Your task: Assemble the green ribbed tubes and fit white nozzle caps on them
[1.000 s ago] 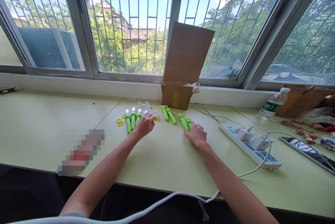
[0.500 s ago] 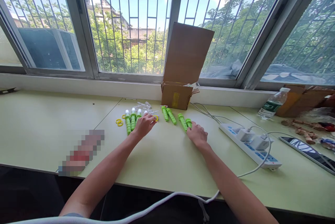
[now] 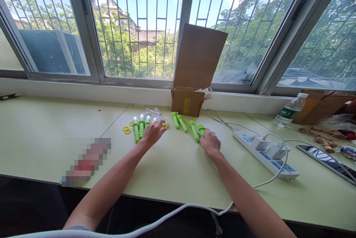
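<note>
My right hand (image 3: pixel 210 141) is closed around the lower part of a green plastic tube (image 3: pixel 201 129), whose wider top end shows past the fingers. Close to its left lies another green tube (image 3: pixel 194 131). My left hand (image 3: pixel 151 134) is over the table with thumb and fingers apart, near a yellow ring (image 3: pixel 165 125). Left of that hand, several ribbed green tubes with white tops (image 3: pixel 136 129) lie side by side, some partly covered by the hand. Two more green tubes (image 3: pixel 179 122) rest between my hands. Loose yellow rings (image 3: pixel 127 130) lie at the far left of the group.
Behind the tubes stands an open cardboard box (image 3: pixel 187 101). Small clear plastic pieces (image 3: pixel 154 111) lie behind my left hand. A power strip (image 3: pixel 267 154) with plugs and cables, a water bottle (image 3: pixel 290 111) and a phone (image 3: pixel 328 162) are on the right. A white cable (image 3: pixel 155 224) crosses in front.
My left thumb and fingers have parted beside the yellow ring. My right hand has shifted slightly with its green tube, away from the neighbouring tube.
</note>
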`<state>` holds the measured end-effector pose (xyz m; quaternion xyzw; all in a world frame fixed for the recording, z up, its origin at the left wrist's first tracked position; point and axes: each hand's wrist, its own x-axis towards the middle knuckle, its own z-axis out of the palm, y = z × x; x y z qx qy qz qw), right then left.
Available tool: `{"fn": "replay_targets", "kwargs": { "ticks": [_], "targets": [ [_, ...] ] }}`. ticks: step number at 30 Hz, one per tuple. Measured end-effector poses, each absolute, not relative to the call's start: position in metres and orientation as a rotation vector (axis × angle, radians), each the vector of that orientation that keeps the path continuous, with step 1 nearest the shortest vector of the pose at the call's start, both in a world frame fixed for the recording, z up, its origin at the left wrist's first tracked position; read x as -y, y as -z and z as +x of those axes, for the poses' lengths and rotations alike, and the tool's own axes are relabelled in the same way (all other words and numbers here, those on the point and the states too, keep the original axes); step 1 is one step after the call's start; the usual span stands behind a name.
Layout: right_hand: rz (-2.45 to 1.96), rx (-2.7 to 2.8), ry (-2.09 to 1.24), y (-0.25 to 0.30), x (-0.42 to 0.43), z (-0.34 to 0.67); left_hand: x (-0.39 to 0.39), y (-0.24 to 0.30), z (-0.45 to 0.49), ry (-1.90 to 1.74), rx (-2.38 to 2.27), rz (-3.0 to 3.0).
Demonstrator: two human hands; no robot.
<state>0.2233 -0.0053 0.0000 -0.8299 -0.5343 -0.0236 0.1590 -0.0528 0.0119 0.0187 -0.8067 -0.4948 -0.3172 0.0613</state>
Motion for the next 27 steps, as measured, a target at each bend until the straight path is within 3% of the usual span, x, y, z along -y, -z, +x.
{"fn": "replay_targets", "kwargs": {
  "ticks": [9,15,27],
  "targets": [
    [-2.057,1.523,0.329,0.005,0.002,0.223,-0.006,-0.022,-0.051,0.918,1.421,-2.430],
    [-1.532,1.705,0.492,0.012,-0.003,0.225,-0.008,-0.018,-0.051,0.985,1.361,-2.407],
    [-1.323,1.900,0.435,0.017,-0.002,0.220,-0.016,-0.014,-0.052,0.977,1.367,-2.442]
  ]
}}
